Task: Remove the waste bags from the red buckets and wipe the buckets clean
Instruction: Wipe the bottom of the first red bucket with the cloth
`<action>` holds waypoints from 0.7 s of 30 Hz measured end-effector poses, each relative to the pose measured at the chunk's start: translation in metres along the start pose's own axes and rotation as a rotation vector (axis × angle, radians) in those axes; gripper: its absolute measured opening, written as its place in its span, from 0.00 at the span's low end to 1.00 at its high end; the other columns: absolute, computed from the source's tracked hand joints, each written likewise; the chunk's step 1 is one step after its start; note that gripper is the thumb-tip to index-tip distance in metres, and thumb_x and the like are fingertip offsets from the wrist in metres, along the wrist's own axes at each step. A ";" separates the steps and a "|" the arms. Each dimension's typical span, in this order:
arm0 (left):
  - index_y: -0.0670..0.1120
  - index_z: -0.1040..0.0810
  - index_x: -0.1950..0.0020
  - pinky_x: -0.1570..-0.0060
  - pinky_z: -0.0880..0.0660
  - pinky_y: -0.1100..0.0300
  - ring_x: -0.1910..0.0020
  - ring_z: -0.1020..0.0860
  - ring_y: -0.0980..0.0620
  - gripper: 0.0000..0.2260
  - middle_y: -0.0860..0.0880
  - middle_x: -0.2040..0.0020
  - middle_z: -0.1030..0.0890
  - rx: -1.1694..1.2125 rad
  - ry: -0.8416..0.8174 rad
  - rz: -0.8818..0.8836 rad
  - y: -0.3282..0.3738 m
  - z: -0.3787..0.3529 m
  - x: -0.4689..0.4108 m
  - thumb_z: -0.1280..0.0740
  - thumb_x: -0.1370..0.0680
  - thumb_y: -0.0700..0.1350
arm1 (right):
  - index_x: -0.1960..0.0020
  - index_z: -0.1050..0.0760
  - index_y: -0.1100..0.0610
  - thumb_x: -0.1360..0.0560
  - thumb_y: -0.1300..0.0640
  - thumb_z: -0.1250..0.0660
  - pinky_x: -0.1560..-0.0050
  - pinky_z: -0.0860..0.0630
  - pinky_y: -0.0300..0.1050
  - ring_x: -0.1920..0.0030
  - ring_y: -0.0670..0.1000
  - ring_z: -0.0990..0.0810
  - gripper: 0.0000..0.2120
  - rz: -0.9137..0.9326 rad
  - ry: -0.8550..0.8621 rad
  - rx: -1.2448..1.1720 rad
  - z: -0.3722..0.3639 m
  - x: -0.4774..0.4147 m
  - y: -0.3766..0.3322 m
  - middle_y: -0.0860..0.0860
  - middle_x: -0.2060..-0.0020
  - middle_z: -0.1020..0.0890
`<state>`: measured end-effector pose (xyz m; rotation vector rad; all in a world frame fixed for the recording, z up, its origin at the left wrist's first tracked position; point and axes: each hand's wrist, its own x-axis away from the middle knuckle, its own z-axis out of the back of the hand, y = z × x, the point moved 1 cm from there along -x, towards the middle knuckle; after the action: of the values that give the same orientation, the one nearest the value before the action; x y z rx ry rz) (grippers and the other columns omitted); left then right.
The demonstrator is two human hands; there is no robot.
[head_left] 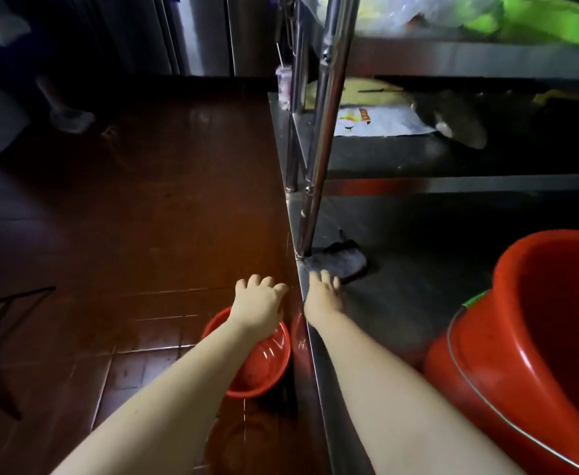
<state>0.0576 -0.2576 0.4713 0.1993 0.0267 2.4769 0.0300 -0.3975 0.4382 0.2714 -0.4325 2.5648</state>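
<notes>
Red plastic shows in two places: a small bucket (260, 365) stands on the tiled floor (144, 200) under the left forearm, and a large bucket (521, 354) with a wire handle sits at the near right on the low steel shelf (418, 286). The left hand (259, 303) hangs above the floor just beside the shelf's edge, its fingers loosely curled and holding nothing. The right hand (324, 299) lies on the shelf with its fingers stretched forward, tips touching the near edge of a dark cloth (341, 262) at the foot of a steel post (319, 166).
</notes>
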 end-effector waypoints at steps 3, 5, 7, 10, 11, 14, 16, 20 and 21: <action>0.55 0.32 0.30 0.37 0.38 0.46 0.36 0.33 0.45 0.20 0.50 0.35 0.27 0.050 -0.017 -0.025 -0.002 -0.018 -0.007 0.42 0.22 0.49 | 0.21 0.53 0.54 0.21 0.55 0.40 0.25 0.48 0.53 0.22 0.55 0.53 0.33 -0.029 -0.010 0.002 -0.008 -0.030 0.003 0.51 0.22 0.51; 0.55 0.32 0.30 0.36 0.39 0.45 0.35 0.34 0.44 0.19 0.50 0.35 0.28 0.075 -0.038 -0.030 -0.006 -0.030 -0.011 0.42 0.22 0.49 | 0.21 0.53 0.55 0.21 0.53 0.39 0.25 0.50 0.52 0.22 0.54 0.54 0.35 -0.008 -0.031 -0.010 -0.020 -0.038 0.011 0.50 0.22 0.50; 0.54 0.31 0.30 0.37 0.39 0.45 0.35 0.34 0.44 0.19 0.50 0.35 0.28 0.105 -0.064 -0.023 -0.009 -0.041 -0.013 0.42 0.21 0.49 | 0.22 0.47 0.54 0.22 0.50 0.37 0.25 0.48 0.52 0.23 0.52 0.51 0.33 0.025 -0.023 -0.054 -0.030 -0.028 0.025 0.48 0.23 0.44; 0.53 0.29 0.33 0.39 0.37 0.46 0.36 0.33 0.44 0.17 0.50 0.37 0.27 0.142 -0.093 -0.008 -0.011 -0.053 -0.012 0.41 0.22 0.50 | 0.42 0.22 0.55 0.24 0.48 0.37 0.35 0.30 0.52 0.36 0.54 0.28 0.15 0.153 0.205 -0.201 -0.034 0.007 0.053 0.50 0.41 0.22; 0.53 0.29 0.33 0.39 0.37 0.46 0.36 0.33 0.44 0.17 0.50 0.37 0.27 0.149 -0.111 -0.010 -0.011 -0.056 -0.012 0.41 0.22 0.49 | 0.56 0.20 0.55 0.25 0.47 0.38 0.46 0.24 0.53 0.47 0.56 0.23 0.13 0.169 0.337 -0.232 -0.034 0.017 0.063 0.50 0.54 0.19; 0.54 0.30 0.31 0.38 0.37 0.45 0.34 0.34 0.44 0.18 0.50 0.35 0.27 0.173 -0.144 -0.027 -0.007 -0.059 -0.010 0.42 0.21 0.49 | 0.60 0.23 0.54 0.27 0.42 0.36 0.52 0.27 0.52 0.50 0.60 0.24 0.15 -0.012 0.361 -0.106 -0.029 0.028 0.077 0.52 0.57 0.22; 0.54 0.31 0.29 0.37 0.37 0.45 0.33 0.35 0.45 0.19 0.50 0.34 0.28 0.183 -0.142 -0.041 -0.004 -0.059 -0.008 0.42 0.21 0.50 | 0.33 0.31 0.44 0.28 0.35 0.37 0.36 0.35 0.57 0.32 0.62 0.36 0.26 -0.168 0.132 0.011 -0.028 0.022 0.069 0.56 0.31 0.34; 0.56 0.32 0.29 0.37 0.37 0.46 0.32 0.35 0.45 0.20 0.51 0.33 0.29 0.179 -0.130 -0.036 -0.003 -0.062 -0.003 0.42 0.21 0.52 | 0.25 0.62 0.35 0.26 0.30 0.45 0.30 0.44 0.59 0.26 0.62 0.46 0.38 -0.202 -0.053 0.133 -0.039 0.013 0.050 0.56 0.22 0.55; 0.56 0.32 0.29 0.37 0.37 0.46 0.32 0.35 0.45 0.20 0.51 0.33 0.29 0.180 -0.133 -0.026 -0.003 -0.062 -0.002 0.41 0.22 0.52 | 0.24 0.61 0.35 0.24 0.32 0.46 0.31 0.43 0.58 0.27 0.61 0.44 0.35 -0.200 -0.009 0.158 -0.043 0.015 0.050 0.56 0.23 0.52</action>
<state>0.0516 -0.2541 0.4092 0.4366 0.1950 2.4299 -0.0134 -0.4157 0.3899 0.3643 -0.1943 2.4044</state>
